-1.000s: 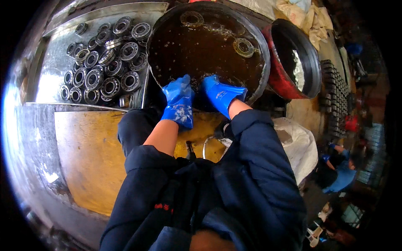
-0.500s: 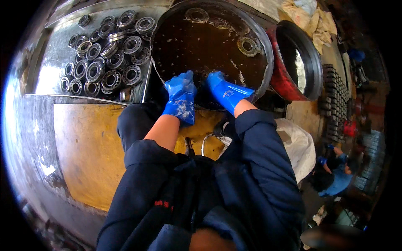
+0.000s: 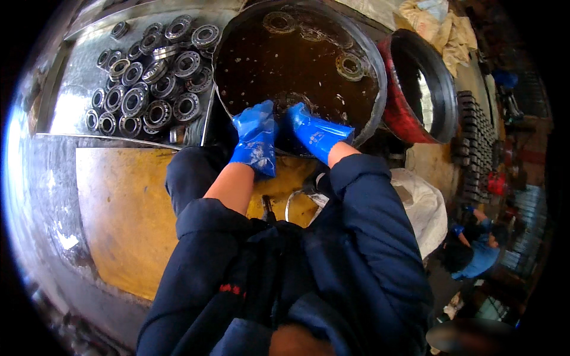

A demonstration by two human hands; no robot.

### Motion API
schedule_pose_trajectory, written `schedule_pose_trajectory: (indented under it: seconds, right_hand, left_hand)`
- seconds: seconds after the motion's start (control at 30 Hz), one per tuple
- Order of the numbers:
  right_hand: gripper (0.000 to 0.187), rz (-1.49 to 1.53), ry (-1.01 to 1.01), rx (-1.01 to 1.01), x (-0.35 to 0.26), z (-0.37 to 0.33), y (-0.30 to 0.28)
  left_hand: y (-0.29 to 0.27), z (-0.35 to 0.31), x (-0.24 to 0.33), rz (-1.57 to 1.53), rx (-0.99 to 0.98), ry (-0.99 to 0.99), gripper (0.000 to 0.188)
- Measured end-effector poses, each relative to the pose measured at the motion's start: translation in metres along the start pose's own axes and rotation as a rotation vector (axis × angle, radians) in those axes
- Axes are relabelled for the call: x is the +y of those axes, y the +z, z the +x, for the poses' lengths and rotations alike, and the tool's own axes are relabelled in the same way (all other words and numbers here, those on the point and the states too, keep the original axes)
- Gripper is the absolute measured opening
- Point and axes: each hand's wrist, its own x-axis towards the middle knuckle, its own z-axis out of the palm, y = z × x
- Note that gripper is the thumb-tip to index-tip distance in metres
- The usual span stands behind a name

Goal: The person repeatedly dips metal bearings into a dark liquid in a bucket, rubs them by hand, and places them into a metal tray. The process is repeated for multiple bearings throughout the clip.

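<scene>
Both my hands wear blue rubber gloves and reach over the near rim of a round metal drum [image 3: 383,77] of dark brown liquid. My left hand [image 3: 255,127] is curled closed at the near left side of the drum. To its right, my right hand [image 3: 309,127] points inward and down with its fingers bent together. Whatever the hands grip is hidden by the gloves and the murky liquid. Ripples and bubbles show just beyond the fingertips. A bearing ring [image 3: 351,66] lies at the drum's right side, and another bearing ring [image 3: 279,22] is near the far rim.
Many roller bearings [image 3: 135,101] are heaped in a metal tray [image 3: 71,118] at the left. A red drum [image 3: 399,110] stands right of the liquid. Yellow board [image 3: 119,219] lies at near left, a white sack [image 3: 424,207] at right. Another person [image 3: 475,255] works at far right.
My right hand has shifted slightly left, closer to my left hand. Ripples and bubbles in front of the gloves have changed. My left hand has barely moved.
</scene>
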Motion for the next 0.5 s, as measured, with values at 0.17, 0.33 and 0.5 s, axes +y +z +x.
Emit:
schedule_pose_trajectory:
  seconds: [0.17, 0.33, 0.5]
  right_hand:
    - [0.042, 0.242, -0.015, 0.205, 0.013, -0.015, 0.008]
    - [0.048, 0.574, 0.072, 0.192, 0.063, -0.100, -0.061]
    - [0.065, 0.995, 0.277, 0.289, 0.105, -0.117, -0.057]
  left_hand:
    - [0.004, -0.003, -0.019, 0.032, 0.012, -0.029, 0.040]
    - [0.004, -0.003, -0.013, 0.011, 0.038, 0.008, 0.038]
    - [0.023, 0.006, -0.017, 0.013, 0.070, 0.028, 0.039]
